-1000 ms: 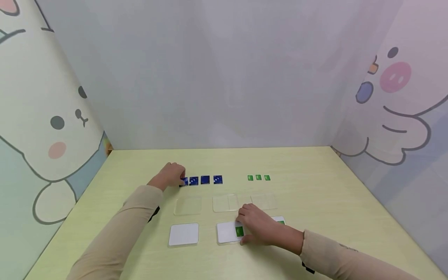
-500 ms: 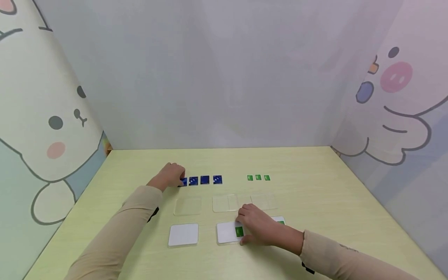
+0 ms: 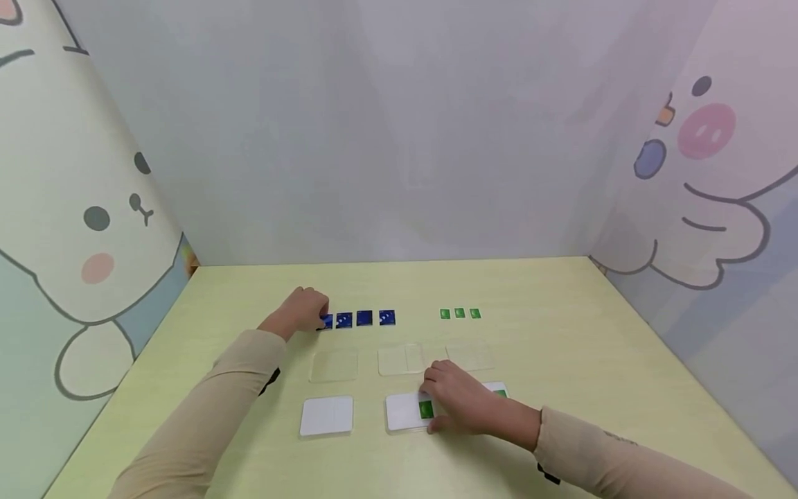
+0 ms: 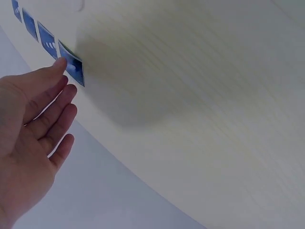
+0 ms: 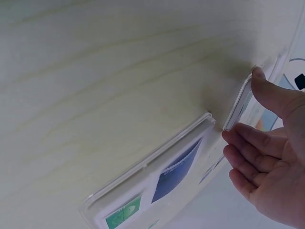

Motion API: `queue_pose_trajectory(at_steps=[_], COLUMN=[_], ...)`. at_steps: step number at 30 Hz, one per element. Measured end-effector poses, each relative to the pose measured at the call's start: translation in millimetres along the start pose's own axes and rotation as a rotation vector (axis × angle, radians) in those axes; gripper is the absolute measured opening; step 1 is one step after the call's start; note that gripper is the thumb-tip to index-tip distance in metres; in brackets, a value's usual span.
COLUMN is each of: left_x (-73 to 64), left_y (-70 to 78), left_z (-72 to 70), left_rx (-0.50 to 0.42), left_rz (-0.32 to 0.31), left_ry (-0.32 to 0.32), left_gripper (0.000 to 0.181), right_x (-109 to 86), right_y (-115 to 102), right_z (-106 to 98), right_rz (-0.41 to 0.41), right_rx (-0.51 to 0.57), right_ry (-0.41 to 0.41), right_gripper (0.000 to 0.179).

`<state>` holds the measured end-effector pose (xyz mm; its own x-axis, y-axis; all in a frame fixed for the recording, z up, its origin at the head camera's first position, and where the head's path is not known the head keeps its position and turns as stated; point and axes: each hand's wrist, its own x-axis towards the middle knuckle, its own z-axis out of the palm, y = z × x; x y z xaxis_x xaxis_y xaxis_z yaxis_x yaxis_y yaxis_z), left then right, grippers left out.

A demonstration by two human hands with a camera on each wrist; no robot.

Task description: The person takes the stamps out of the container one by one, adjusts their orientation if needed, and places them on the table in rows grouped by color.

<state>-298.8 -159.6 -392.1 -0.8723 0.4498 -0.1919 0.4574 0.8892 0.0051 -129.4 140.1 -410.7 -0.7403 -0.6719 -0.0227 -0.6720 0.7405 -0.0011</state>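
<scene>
My left hand [image 3: 302, 309] is at the left end of a row of small square blue pictures. Its thumb and fingertips pinch the end blue picture square [image 4: 72, 66], which looks slightly bent in the left wrist view. My right hand [image 3: 460, 396] holds a flat white case [image 3: 402, 412] with a clear rim, its thumb on the near edge and fingertips at the far one. A green square [image 3: 426, 409] lies on that case, partly beside the thumb. Beyond, another white case [image 5: 97, 195] bears a blue picture [image 5: 176, 172] and a green square [image 5: 123, 213]; in the head view my hand mostly covers it.
Three more blue squares [image 3: 364, 318] continue the row. Right of them lie three small green squares [image 3: 460, 313]. Clear lids [image 3: 333, 365] form a middle row, and a plain white case [image 3: 327, 416] lies at front left. Printed cloth walls [image 3: 399, 138] enclose the pale table.
The left hand keeps its place at the end blue square, with only a very slight shift of that square. The right hand stays on the white case. The head view has tilted a little.
</scene>
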Motion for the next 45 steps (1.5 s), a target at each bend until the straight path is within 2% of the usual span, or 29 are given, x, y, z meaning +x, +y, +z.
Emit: queue_pose_trajectory(at_steps=[7, 15, 24, 30, 36, 41, 45], left_x=[-9.3, -18.4, -26.8, -34.7, -42.9, -49.0, -52.2], left_y=[3.3, 11.8, 27.5, 41.6, 57.3, 69.7, 79.5], left_z=[-5.2, -6.7, -9.7, -14.4, -19.6, -19.9, -19.8], left_rx=[-0.02, -0.039, -0.069, -0.111, -0.117, -0.138, -0.15], left_rz=[0.013, 0.066, 0.082, 0.096, 0.107, 0.14, 0.151], left_ry=[0.008, 0.068, 0.088, 0.084, 0.105, 0.132, 0.128], left_gripper=[0.016, 0.015, 0.02, 0.023, 0.023, 0.022, 0.023], right_x=[-1.1, -2.1, -4.7, -6.1, -7.5, -7.5, -7.6], right_y=[0.3, 1.4, 6.6, 9.1, 10.6, 12.5, 13.3], right_z=[-0.8, -1.0, 2.9, 7.2, 10.9, 14.2, 14.8], right_rz=[-0.002, -0.006, 0.03, 0.036, 0.034, 0.043, 0.056], right_rx=[0.015, 0.029, 0.14, 0.184, 0.206, 0.234, 0.271], right_ry=[0.009, 0.017, 0.032, 0.058, 0.086, 0.094, 0.096], right_gripper=[0.051, 0.053, 0.054, 0.054, 0.053, 0.053, 0.053])
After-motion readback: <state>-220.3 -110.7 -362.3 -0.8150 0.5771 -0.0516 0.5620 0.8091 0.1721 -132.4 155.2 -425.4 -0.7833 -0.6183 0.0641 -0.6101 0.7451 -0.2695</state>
